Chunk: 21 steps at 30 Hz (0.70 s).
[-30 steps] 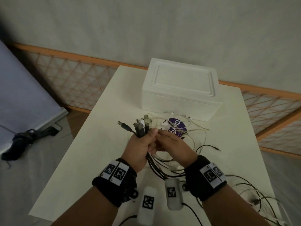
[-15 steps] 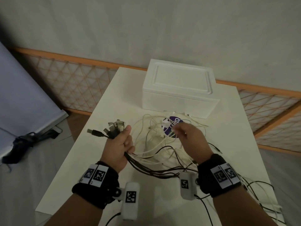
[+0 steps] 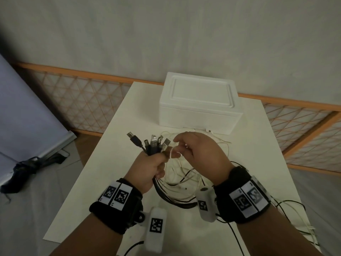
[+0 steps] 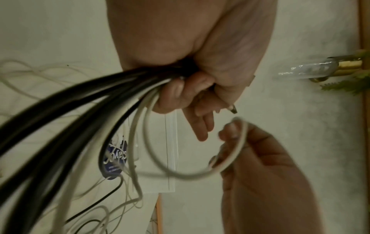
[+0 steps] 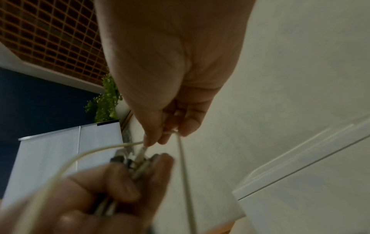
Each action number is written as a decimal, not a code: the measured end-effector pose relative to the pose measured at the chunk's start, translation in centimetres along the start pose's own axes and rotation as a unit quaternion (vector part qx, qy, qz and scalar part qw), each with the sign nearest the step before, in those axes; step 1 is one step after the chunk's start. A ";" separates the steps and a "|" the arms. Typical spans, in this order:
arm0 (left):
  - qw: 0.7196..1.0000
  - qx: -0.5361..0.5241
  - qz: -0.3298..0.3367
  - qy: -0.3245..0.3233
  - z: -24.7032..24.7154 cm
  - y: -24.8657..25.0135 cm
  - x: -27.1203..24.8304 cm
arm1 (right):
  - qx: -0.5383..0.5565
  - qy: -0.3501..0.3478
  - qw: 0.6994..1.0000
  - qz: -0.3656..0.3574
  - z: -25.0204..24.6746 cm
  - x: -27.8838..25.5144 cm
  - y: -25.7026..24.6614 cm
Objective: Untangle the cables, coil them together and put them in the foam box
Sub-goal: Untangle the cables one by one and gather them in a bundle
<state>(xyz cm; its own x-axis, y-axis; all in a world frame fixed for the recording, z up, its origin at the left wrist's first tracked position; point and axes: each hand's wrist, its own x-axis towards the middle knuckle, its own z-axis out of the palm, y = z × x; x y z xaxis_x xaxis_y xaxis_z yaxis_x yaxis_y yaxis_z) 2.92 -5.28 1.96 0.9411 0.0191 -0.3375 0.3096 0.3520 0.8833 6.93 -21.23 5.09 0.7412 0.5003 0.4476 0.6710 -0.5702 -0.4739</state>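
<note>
Cables (image 3: 177,183): most plug ends are now bunched in my left hand (image 3: 150,168), fist wrapped tight round the bundle, USB heads (image 3: 153,143) fanning up above the knuckles. Half a sec ago my right hand (image 3: 198,154) was out by the blue-label pack near the box, away from the left; now it's back right beside the bundle, thumb and fingertips pinching a thin white cable (image 4: 236,152). The left-wrist view shows that white lead curving in a loop from the fist round to the right fingers (image 4: 230,131). The right-wrist view shows its end held just above the plug cluster.

I judge I've fetched one more loose end and am adding it to the bunch, so gathering is moving along, one lead at a time. Not done tho: black and white runs hang below the fist in a loose tangle over the table (image 3: 103,182), and more strands trail off the near right edge. No proper coil yet.

Foam box (image 3: 200,108) sits at the far end of the table, lid on, w/ nothing in it from me so far. It'll need opening before the coil goes in. Main risk I see: the thin white lead snagging on the heavier black ones as I pull it thru.
</note>
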 end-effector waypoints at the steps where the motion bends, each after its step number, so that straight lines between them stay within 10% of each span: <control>1: 1.000 -0.010 -0.002 0.006 0.1 -0.2 0.1 | 0.027 0.003 1.000 0.007 -0.1 0.0 -0.5; 12: 0.993 -0.105 0.017 -0.055 1.6 0.4 0.7 | 0.253 -0.007 0.954 0.158 -0.3 -0.5 0.0; 17: 0.968 -0.192 -0.023 -0.160 1.2 0.2 0.8 | 0.565 -0.126 0.770 0.267 0.2 -0.9 2.0; 21: 0.937 -0.262 -0.036 -0.228 1.1 0.2 1.1 | 0.435 -0.242 0.842 0.206 1.6 -1.4 2.0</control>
<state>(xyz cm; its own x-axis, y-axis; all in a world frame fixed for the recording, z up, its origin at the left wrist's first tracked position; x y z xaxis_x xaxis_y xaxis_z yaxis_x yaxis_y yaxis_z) 4.19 -6.26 2.15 0.9177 -0.3820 -0.1093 0.3772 0.7510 0.5420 7.30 -22.02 2.27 0.6935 0.7042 -0.1523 -0.0418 -0.1716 -0.9843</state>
